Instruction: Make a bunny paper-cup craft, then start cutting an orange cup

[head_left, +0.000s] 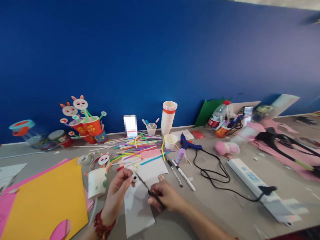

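Observation:
Between the thumb and fingers of my left hand [122, 188] is a small white paper piece [135, 179] with a black dot on it. My right hand [166, 196] is closed round the black handles of a pair of scissors [143, 182]. The blades point up and left, right beside the paper piece; whether they touch it I cannot tell. Under both hands lies a white sheet of paper [137, 213]. Close to my left hand stands a white paper cup [97, 183] with a small rabbit face [103, 159] above it.
Pipe cleaners [140, 150] lie heaped beyond the hands. A purple glue gun [188, 143] trails its black cord to a white power strip [260, 190]. Stacked paper cups [168, 118] stand by the wall. Yellow card [50, 196] covers the left side; pens [183, 175] lie right.

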### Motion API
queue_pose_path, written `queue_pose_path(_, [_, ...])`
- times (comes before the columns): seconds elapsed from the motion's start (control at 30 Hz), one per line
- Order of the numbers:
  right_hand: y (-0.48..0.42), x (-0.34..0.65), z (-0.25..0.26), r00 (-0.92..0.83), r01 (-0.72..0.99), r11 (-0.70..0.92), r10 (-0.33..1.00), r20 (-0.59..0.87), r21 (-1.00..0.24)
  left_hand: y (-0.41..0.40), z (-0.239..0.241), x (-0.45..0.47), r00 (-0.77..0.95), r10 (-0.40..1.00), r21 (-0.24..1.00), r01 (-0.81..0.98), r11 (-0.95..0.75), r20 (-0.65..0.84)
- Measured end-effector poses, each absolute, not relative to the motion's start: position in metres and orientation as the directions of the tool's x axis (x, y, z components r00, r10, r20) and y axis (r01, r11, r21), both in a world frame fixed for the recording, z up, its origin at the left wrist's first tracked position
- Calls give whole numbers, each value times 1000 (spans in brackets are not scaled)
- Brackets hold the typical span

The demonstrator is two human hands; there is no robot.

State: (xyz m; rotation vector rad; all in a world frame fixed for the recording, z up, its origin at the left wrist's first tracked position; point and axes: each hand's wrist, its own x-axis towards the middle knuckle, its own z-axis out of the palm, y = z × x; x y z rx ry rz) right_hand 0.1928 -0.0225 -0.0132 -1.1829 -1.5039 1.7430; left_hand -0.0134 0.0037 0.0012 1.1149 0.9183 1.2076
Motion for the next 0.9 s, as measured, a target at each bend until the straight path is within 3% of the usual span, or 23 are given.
queue_pose_path(0.37, [-24,196,-20,-501,110,-269,816,-287,-957,2,14,-7,258,964,974,-228,-7,68])
queue_pose_path(0.9, [-24,198,-17,-499,140,-232,823,-271,-963,2,16,-7,281,958,976,-217,13,50])
